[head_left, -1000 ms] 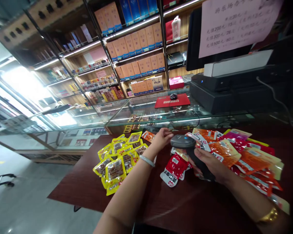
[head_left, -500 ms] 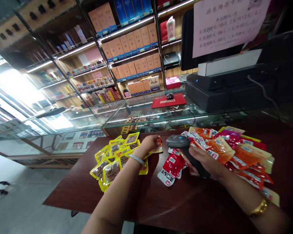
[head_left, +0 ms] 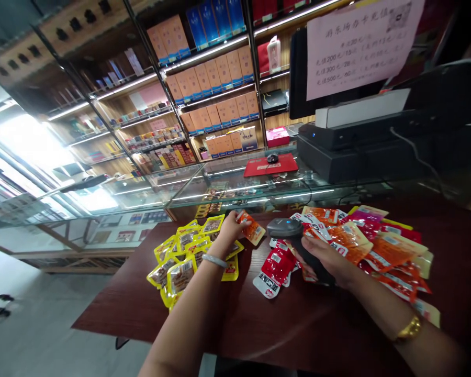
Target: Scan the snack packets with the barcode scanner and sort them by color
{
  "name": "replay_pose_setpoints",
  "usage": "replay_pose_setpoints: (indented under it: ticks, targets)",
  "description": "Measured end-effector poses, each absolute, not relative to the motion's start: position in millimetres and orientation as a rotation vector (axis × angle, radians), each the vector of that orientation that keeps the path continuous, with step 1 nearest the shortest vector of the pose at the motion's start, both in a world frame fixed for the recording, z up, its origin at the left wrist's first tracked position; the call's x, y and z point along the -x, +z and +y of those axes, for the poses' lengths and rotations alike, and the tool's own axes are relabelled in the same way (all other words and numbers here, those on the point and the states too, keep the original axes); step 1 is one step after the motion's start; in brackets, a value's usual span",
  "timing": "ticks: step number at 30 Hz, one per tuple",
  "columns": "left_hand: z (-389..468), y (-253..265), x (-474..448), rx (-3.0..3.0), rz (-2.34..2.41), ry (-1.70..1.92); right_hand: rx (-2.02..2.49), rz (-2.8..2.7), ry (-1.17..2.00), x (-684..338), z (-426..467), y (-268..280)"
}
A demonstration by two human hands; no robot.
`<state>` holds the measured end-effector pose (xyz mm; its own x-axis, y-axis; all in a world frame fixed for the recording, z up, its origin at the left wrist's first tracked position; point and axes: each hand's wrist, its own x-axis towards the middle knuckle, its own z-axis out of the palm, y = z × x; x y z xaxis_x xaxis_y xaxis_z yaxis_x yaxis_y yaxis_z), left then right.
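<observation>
Between the fingers of my left hand (head_left: pixel 232 229) is an orange snack packet (head_left: pixel 253 229), held just above the table. My right hand (head_left: pixel 329 257) is wrapped round the handle of a dark barcode scanner (head_left: pixel 286 228), whose head points left toward that packet. Yellow-edged snack packets (head_left: pixel 181 275) lie heaped beside my left hand. Beneath and left of the scanner are red-and-white packets (head_left: pixel 275 264). A pile of orange packets (head_left: pixel 392 250), with some red and pink ones, spreads to the right, partly hidden by my right hand.
The dark wooden table (head_left: pixel 243 319) meets a glass display counter (head_left: pixel 235 195). On the glass are a mouse (head_left: pixel 272 158) on a red mat (head_left: pixel 255 167), and a black machine (head_left: pixel 337 154) below a monitor with a pink sign (head_left: pixel 361 50). Shelves of boxes (head_left: pixel 220 73) stand behind.
My left hand has lifted and turned the orange packet, so more of it shows beside the fingers. My right hand and the scanner have stayed nearly in place. The view has shifted slightly.
</observation>
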<state>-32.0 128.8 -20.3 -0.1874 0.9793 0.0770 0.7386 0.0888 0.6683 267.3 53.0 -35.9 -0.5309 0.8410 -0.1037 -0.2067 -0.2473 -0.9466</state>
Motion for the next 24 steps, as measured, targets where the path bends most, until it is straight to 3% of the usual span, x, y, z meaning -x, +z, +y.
replay_pose_setpoints:
  ticks: [7, 13, 19, 24]
  targets:
    - [108, -14, 29, -1.552, 1.894, 1.135, 0.844, -1.318, 1.839, -263, 52, -38]
    - [103, -14, 21, -1.424, 1.895, 1.129, 0.859, -1.164, 1.832, -268, 51, -29]
    - [81, -24, -34, -1.365, 1.463, 1.059, 0.865, -1.134, 1.873, -280, 45, -3]
    - [42, -6, 0, -2.047, 2.097, 0.702, 0.967, -1.265, 1.839, -278, 23, 6]
